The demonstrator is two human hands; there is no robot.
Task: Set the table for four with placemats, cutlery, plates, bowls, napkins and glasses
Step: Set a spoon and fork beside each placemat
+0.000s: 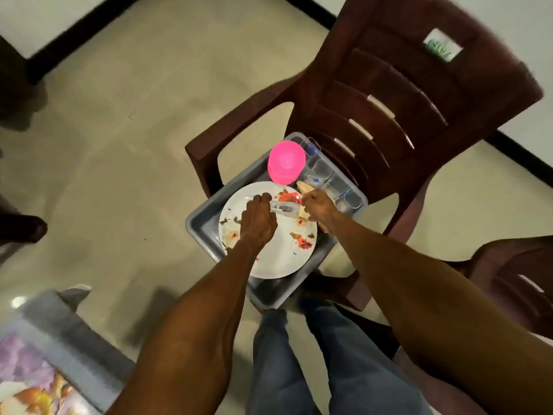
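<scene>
- Both forearms reach down from the bottom edge toward a grey tray (206, 218) sitting on the seat of a dark brown plastic chair (386, 94); jeans-clad legs (314, 360) show beneath them.
- Left hand (258, 218) sits over a white floral plate (281, 253) in the tray, knuckles up, fingers curled down onto a clear object (284, 207). Blur keeps that object from being identified.
- Right hand (319, 205) is closed in a fist at the plate's far right edge, at the other end of the same clear object; cannot tell whether it grips that or something beneath.
- Pink bowls (285, 163), stacked, stand in the tray just beyond the plate.
- Clear glasses (327, 172) line the tray's far right side, beside the bowls.
- Something tan (303, 185) lies between the bowls and the right hand, mostly hidden.
- Patterned placemat (27, 381) lies on a table corner at lower left, well apart from the tray.
- Second brown chair (514, 283) stands at right.
</scene>
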